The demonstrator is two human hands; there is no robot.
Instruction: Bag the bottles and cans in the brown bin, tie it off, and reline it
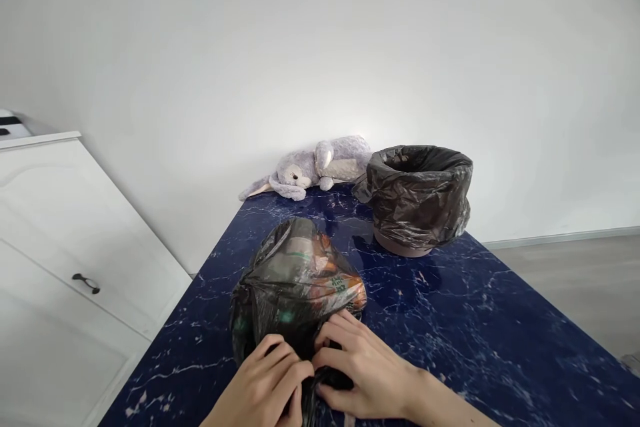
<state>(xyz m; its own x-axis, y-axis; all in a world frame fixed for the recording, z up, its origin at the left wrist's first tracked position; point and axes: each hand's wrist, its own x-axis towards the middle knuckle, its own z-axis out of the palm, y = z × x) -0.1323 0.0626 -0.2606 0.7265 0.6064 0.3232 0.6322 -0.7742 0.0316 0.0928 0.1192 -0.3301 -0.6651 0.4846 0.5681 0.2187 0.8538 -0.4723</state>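
Note:
A filled black garbage bag (295, 280) lies on the blue marbled table, its thin plastic stretched so that orange, white and green items show through. At its near side my left hand (267, 383) is closed, fingers curled on the gathered plastic. Close beside it, my right hand (360, 367) pinches the same bunched part of the bag between thumb and fingers. The two hands almost touch. Part of the gathered plastic is hidden under the fingers.
A trash can lined with a black bag (423, 200) stands at the table's far right. Against the white wall lies a grey plush rabbit (320, 167). To the left is a white cabinet (80, 267) with a dark handle. The blue table (480, 333) extends to the right.

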